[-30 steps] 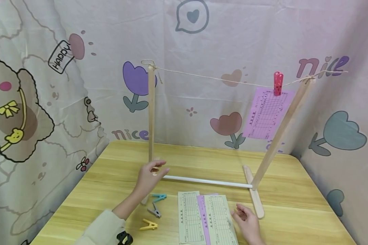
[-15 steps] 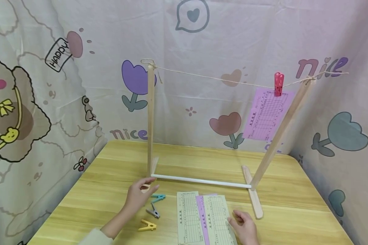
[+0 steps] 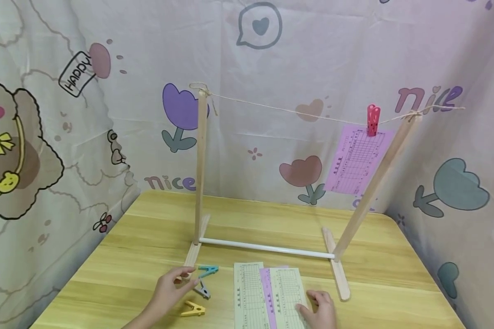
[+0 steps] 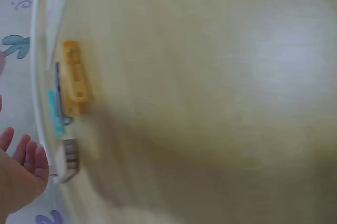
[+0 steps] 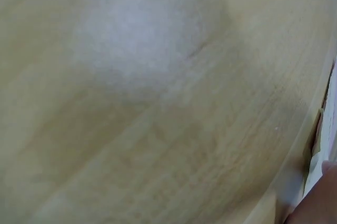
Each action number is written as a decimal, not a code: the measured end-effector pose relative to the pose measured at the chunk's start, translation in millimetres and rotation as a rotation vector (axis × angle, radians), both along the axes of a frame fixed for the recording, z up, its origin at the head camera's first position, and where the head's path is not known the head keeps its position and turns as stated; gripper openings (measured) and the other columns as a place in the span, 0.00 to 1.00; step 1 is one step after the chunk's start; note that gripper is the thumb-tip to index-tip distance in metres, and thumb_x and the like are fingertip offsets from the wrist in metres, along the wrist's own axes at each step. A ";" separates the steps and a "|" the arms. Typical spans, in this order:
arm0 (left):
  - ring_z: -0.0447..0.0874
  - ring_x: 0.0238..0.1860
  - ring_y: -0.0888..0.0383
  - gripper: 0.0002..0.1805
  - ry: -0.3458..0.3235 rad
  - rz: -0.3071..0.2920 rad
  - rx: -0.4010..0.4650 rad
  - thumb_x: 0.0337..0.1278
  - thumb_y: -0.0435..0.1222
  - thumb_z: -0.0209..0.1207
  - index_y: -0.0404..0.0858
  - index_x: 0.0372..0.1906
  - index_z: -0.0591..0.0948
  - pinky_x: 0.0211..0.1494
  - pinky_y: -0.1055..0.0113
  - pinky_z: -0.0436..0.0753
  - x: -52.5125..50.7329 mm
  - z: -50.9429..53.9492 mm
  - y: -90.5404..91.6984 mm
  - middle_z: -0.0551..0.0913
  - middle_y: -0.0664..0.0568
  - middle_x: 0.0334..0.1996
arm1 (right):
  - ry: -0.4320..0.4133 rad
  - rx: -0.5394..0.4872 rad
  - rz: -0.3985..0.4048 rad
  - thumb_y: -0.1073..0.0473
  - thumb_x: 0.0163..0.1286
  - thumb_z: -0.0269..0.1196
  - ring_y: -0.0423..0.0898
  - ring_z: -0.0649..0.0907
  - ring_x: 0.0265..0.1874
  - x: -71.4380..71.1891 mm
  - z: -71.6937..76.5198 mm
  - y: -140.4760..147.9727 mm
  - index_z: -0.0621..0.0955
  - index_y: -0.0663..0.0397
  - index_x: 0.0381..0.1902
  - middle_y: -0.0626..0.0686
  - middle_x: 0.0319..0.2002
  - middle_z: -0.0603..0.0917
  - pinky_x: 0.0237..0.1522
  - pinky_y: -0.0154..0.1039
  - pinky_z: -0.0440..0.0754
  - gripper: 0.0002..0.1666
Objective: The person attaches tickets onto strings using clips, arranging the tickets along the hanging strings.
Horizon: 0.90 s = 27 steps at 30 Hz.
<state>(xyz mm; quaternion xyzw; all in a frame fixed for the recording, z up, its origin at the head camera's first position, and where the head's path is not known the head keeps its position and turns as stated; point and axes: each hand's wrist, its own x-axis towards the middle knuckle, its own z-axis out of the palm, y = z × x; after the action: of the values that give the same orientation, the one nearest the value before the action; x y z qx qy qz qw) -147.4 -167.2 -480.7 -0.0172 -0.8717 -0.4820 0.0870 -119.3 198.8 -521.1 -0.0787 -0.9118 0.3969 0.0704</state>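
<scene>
My left hand [image 3: 170, 285] is low over the table's left side, thumb and fingers apart, holding nothing. Its fingertips are beside a blue clothespin [image 3: 208, 271] and a grey clothespin [image 3: 203, 289]. A yellow clothespin [image 3: 193, 309] lies nearer to me; the left wrist view also has it, as an orange-looking clip [image 4: 75, 74]. At the right edge of a pale green printed slip [image 3: 287, 292] is my right hand [image 3: 322, 310], its thumb over the slip's edge and its fingers loosely bent beside it. Another green slip [image 3: 249, 292] and a mostly covered purple slip [image 3: 266, 285] lie alongside.
A wooden frame has a left post [image 3: 201, 169], a slanting right post [image 3: 376, 187], and a white rod [image 3: 267, 248] low between them. On its string [image 3: 271, 107], a red clothespin [image 3: 372, 121] holds a purple slip [image 3: 356, 160]. Patterned cloth surrounds the wooden table [image 3: 119, 256].
My left hand has come down and toward me from the left post to the clothespins. My right hand has shifted slightly left, its thumb now over the green slip's edge.
</scene>
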 end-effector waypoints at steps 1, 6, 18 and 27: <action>0.79 0.37 0.60 0.16 -0.020 -0.008 -0.012 0.41 0.34 0.69 0.37 0.40 0.83 0.39 0.74 0.80 2.3 -2.1 -1.2 0.83 0.50 0.39 | -0.011 -0.006 -0.010 0.61 0.46 0.73 0.49 0.76 0.40 0.0 0.4 -0.3 0.79 0.70 0.45 0.59 0.41 0.77 0.40 0.32 0.76 0.28; 0.79 0.38 0.58 0.18 -0.073 -0.085 -0.024 0.43 0.37 0.69 0.36 0.43 0.82 0.39 0.75 0.80 9.2 -13.1 -8.1 0.82 0.49 0.40 | -0.021 0.001 -0.014 0.60 0.46 0.74 0.49 0.75 0.41 0.5 1.6 -0.7 0.78 0.71 0.46 0.59 0.42 0.75 0.40 0.33 0.76 0.30; 0.76 0.38 0.71 0.20 -0.132 -0.179 -0.028 0.46 0.42 0.67 0.35 0.44 0.81 0.40 0.75 0.79 18.8 -32.9 -24.2 0.82 0.49 0.41 | -0.009 0.022 0.007 0.64 0.47 0.72 0.52 0.75 0.42 -1.3 -2.2 -2.0 0.77 0.71 0.45 0.62 0.44 0.74 0.42 0.36 0.77 0.28; 0.73 0.39 0.73 0.20 -0.081 -0.189 -0.077 0.43 0.42 0.69 0.38 0.43 0.81 0.41 0.75 0.77 21.1 -35.3 -25.2 0.81 0.52 0.41 | -0.041 0.030 -0.033 0.70 0.52 0.66 0.56 0.72 0.47 -5.4 1.7 -3.0 0.77 0.71 0.47 0.63 0.44 0.74 0.46 0.42 0.77 0.22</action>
<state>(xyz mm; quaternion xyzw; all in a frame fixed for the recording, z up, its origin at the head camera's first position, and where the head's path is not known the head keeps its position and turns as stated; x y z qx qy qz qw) -126.3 -192.4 -516.1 -0.0831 -0.8868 -0.4546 0.0054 -124.7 195.8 -519.4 -0.1008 -0.9175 0.3801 0.0594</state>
